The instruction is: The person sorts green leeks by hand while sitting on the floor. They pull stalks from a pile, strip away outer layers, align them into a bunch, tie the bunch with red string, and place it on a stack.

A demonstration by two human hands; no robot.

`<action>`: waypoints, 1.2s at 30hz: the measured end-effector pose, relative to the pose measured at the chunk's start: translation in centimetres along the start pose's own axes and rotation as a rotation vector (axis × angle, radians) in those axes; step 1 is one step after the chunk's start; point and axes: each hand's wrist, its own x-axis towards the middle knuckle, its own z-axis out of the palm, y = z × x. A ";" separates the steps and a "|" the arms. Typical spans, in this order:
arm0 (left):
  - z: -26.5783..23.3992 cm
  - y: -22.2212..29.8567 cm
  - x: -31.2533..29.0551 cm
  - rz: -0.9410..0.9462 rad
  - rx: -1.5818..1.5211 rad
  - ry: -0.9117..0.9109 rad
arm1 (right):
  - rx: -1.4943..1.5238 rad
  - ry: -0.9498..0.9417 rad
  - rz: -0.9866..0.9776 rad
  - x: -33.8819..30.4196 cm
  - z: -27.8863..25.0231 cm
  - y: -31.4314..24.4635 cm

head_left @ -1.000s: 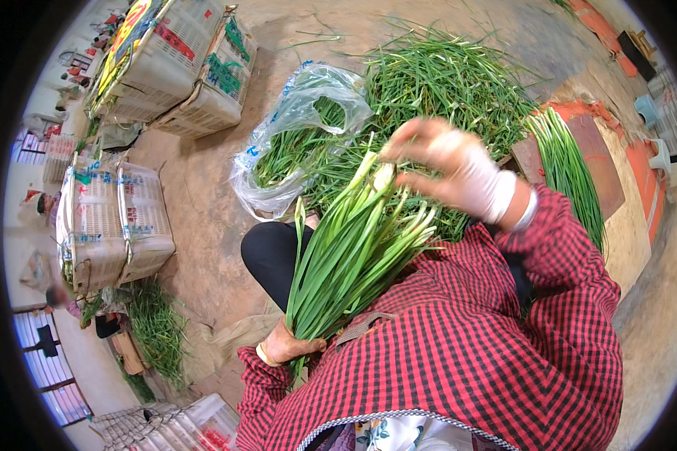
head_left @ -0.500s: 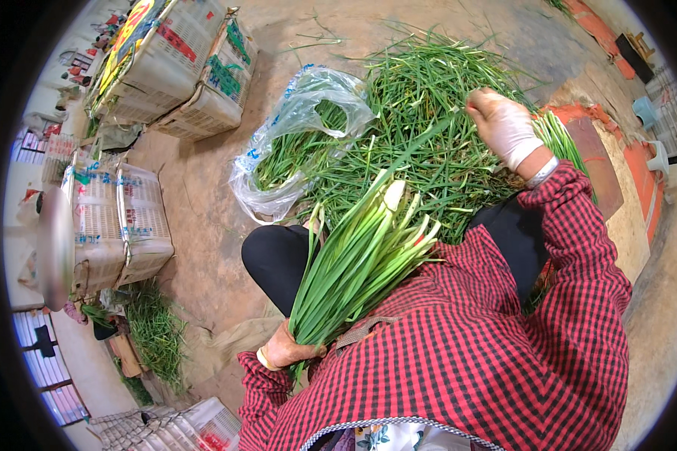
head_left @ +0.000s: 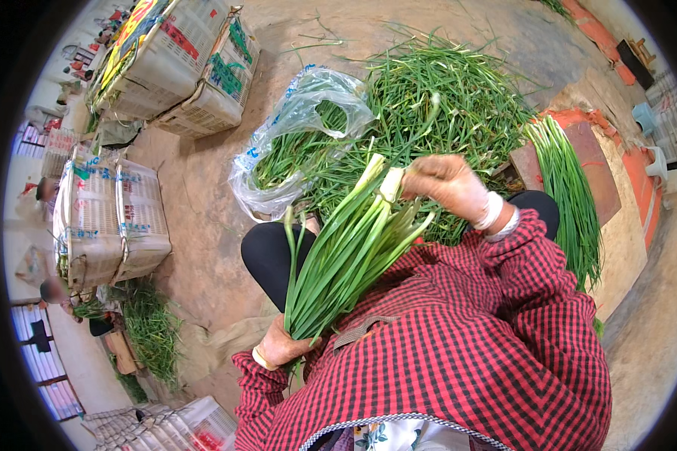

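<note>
1. Chives, loose pile [head_left: 459,98], fill the upper centre of the frame, beyond both hands; thin green blades lying tangled.
2. Bunch of green stalks [head_left: 350,244] runs diagonally across centre frame between the hands, white cut ends uppermost.
3. Right hand [head_left: 447,184], centre right, pinches a stalk at the bunch's upper end.
4. Left hand [head_left: 282,347], lower centre, is closed around the bunch's leafy lower end.

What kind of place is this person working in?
Probably a produce sorting yard or wholesale market. A big heap of loose green chives lies on the bare dirt floor, white plastic crates stand around, and the left hand grips a gathered bunch.
</note>
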 end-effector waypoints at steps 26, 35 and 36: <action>2.0 0.0 -0.9 -0.087 -0.036 -0.018 | -1.256 -0.125 -0.525 -0.7 1.3 -1.0; 2.0 0.7 -0.5 -0.094 0.117 0.015 | -1.236 -0.147 -0.477 -3.4 3.8 0.6; 2.0 0.4 -0.4 -0.067 0.156 0.029 | -1.203 -0.157 -0.500 -3.6 3.8 0.9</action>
